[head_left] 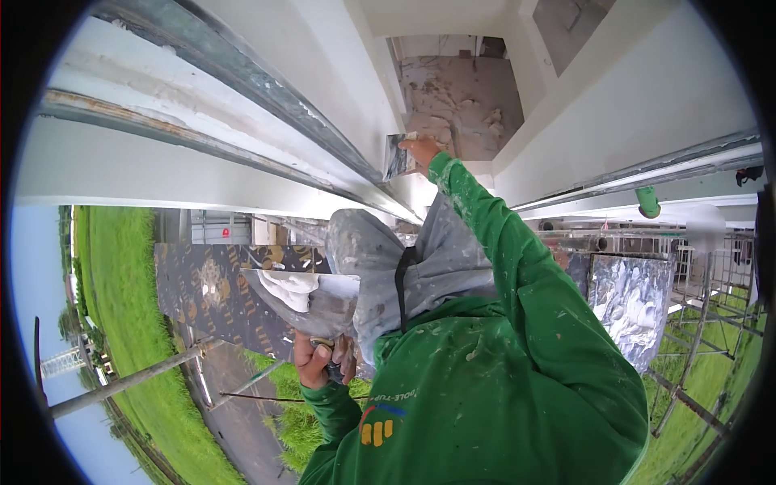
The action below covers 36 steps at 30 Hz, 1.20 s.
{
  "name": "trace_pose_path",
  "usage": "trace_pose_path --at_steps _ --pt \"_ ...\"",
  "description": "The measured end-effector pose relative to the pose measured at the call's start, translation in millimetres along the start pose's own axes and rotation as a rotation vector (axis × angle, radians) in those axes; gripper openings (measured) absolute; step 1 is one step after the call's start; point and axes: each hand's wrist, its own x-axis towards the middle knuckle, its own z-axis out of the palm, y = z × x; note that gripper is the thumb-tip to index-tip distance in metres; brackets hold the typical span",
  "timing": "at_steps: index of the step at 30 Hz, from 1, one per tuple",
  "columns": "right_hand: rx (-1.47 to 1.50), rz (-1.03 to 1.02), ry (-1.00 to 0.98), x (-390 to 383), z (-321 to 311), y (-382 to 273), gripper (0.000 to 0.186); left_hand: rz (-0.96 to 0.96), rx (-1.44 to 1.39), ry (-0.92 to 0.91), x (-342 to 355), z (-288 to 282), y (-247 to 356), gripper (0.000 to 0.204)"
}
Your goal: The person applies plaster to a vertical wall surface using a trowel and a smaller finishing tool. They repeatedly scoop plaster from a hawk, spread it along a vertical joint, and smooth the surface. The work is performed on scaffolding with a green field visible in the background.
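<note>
1. Two long white beams (202, 170) take up most of what I can see, with grey metal channels (242, 77) running between them. Their faces look evenly coated and smooth, so I would judge that part of the skimming done.
2. The person, in a green plaster-flecked sleeve (517, 267) and a grey head cloth (372, 259), works high above the ground. Grass (121, 275) and a dark patterned roof sheet (210, 283) lie far below.
3. Scaffold tubes (711, 275) stand on the right with a crinkled silvery sheet (630, 299) just beside them. They crowd that side, and a green pipe fitting (647, 202) pokes out under the right-hand beam.
4. Beyond the reach of the hands, a rough grey surface (461, 97) shows only scattered white patches. That looks to me like work left to do.
5. The left hand (319, 360) is clamped on the handle of a broad steel trowel (323, 303), held low near the chest.
6. A lump of white plaster (291, 287) sits on that trowel, so there is material not yet spread.
7. The right hand (422, 149), well apart from the left and stretched far up, grips a small filling blade (398, 156). The blade is pressed where the metal channel meets the white wall, and I take that narrow joint for the spot in hand.
</note>
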Motion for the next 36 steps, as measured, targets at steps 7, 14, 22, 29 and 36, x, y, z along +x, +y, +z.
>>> trace_pose_path --at_steps 7,14,22,29,36 --pt "0.121 0.158 0.087 20.4 26.4 -27.5 0.028 -0.030 0.017 0.045 9.8 7.3 -3.1 0.058" --pt "0.025 0.009 -0.092 -66.1 85.8 -184.3 0.030 -0.106 -0.120 -0.002 20.0 9.4 -8.9 0.056" --pt "-0.078 -0.226 -0.220 -167.8 142.3 -341.5 0.026 -0.200 -0.135 -0.123 32.6 15.4 -11.0 0.057" --pt "-0.009 -0.471 -0.345 -206.2 158.6 -420.5 0.030 -0.251 -0.113 -0.212 39.5 29.2 -8.8 0.056" --pt "-0.015 -0.804 -0.371 -232.4 145.5 -426.3 0.036 -0.214 -0.111 -0.280 50.7 44.0 -5.5 0.061"
